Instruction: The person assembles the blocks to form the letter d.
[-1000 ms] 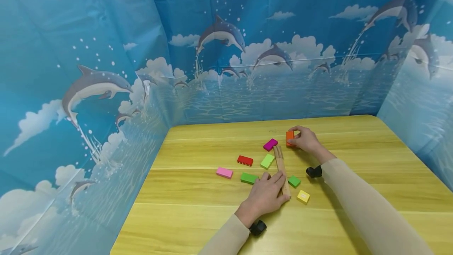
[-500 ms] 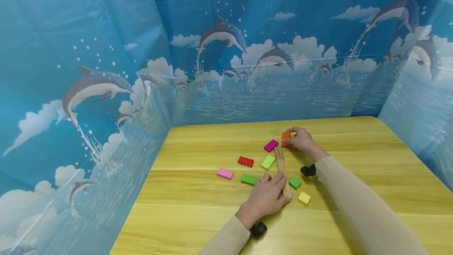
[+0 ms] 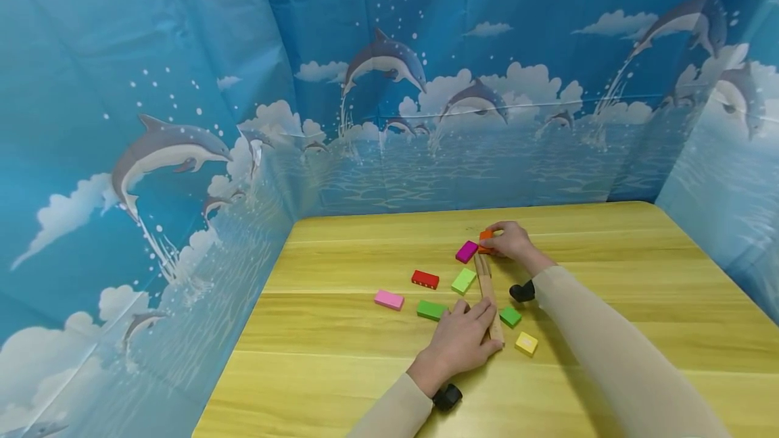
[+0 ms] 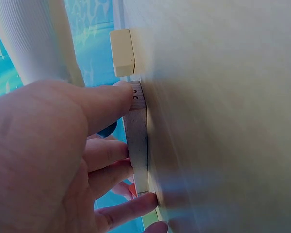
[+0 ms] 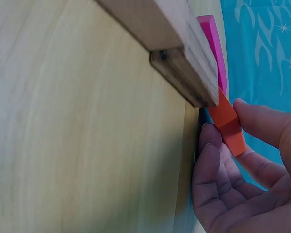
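Note:
Near the far end of a wooden strip [image 3: 485, 282], my right hand [image 3: 512, 240] pinches an orange block [image 5: 228, 124] between thumb and fingers. In the right wrist view the block overlaps the strip's stepped tip, and a magenta block [image 5: 212, 43] shows behind. My left hand [image 3: 460, 341] lies over the near half of the strip with fingers extended. Its thumb touches the end with dark printed marks, as the left wrist view shows; the other fingertips press along the wood [image 4: 137, 128]. A green block [image 3: 430, 310] is partly hidden by the left hand.
Left of the strip lie a lime block [image 3: 464, 281], a red block [image 3: 425, 279] and a pink block [image 3: 389, 300]. To its right are a small green block [image 3: 510, 317] and a yellow block [image 3: 526, 343]. A dolphin-print curtain [image 3: 389, 154] borders the table [image 3: 292, 370].
My right hand has slid the orange block leftward, nearer the magenta block and the strip's far tip. My left hand has stayed on the strip. The head view has shifted slightly.

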The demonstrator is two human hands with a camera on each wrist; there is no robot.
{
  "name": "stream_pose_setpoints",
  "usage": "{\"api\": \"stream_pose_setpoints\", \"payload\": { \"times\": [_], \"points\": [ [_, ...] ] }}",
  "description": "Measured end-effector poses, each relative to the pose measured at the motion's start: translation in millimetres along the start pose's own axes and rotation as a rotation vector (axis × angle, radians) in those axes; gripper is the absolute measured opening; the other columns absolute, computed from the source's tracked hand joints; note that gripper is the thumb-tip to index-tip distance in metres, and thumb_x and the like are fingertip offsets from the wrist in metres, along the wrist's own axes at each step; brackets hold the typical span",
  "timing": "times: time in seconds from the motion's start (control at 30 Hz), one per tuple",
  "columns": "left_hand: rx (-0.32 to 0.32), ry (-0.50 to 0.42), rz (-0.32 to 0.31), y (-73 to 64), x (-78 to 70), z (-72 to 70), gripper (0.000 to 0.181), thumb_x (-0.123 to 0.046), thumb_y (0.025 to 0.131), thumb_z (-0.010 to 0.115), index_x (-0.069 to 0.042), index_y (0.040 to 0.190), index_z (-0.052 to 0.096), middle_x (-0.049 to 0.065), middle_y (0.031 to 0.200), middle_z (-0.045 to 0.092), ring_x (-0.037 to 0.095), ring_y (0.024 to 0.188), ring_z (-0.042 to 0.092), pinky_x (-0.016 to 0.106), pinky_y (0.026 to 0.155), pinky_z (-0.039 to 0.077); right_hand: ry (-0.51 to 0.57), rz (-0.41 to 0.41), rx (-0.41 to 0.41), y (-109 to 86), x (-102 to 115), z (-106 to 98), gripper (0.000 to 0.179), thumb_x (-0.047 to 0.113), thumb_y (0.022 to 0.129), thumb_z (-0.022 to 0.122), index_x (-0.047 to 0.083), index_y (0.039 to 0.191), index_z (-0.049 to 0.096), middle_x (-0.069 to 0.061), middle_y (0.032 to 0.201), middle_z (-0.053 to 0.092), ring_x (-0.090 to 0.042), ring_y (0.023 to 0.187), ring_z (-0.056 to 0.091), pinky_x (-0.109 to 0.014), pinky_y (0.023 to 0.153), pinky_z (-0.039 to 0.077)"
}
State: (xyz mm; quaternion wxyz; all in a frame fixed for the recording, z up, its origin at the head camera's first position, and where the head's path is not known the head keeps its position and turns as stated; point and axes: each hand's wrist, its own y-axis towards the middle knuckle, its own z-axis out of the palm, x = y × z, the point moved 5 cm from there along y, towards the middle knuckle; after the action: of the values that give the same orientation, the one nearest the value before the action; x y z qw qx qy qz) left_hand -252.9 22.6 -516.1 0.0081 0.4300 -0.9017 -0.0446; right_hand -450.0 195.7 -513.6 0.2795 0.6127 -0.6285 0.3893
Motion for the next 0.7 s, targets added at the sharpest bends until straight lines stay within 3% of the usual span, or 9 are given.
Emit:
{"api": "stream_pose_setpoints", "payload": {
  "times": [0.3, 0.7],
  "points": [
    [0.016, 0.001, -0.002, 0.4, 0.2, 0.9, 0.068, -0.062, 0.1, 0.046, -0.026, 0.158, 0.037, -0.009, 0.16, 0.034, 0.017, 0.122, 0.046, 0.044, 0.093, 0.048, -0.069, -0.029, 0.022, 1.0, 8.4, 8.0, 0.052, 0.021, 0.098, 0.068, 0.001, 0.144, 0.052, -0.027, 0.135, 0.054, -0.035, 0.109, 0.058, -0.037, 0.081, 0.053],
    [0.018, -0.008, -0.005, -0.3, 0.0, 0.6, 0.069, -0.061, 0.1, 0.046, -0.026, 0.158, 0.036, -0.009, 0.16, 0.034, 0.018, 0.124, 0.045, 0.046, 0.095, 0.048, -0.157, -0.1, 0.065, 0.5, 8.0, 12.1, 0.052, 0.019, 0.1, 0.065, 0.001, 0.146, 0.05, -0.027, 0.13, 0.056, -0.034, 0.104, 0.059, -0.039, 0.079, 0.051]
  ]
}}
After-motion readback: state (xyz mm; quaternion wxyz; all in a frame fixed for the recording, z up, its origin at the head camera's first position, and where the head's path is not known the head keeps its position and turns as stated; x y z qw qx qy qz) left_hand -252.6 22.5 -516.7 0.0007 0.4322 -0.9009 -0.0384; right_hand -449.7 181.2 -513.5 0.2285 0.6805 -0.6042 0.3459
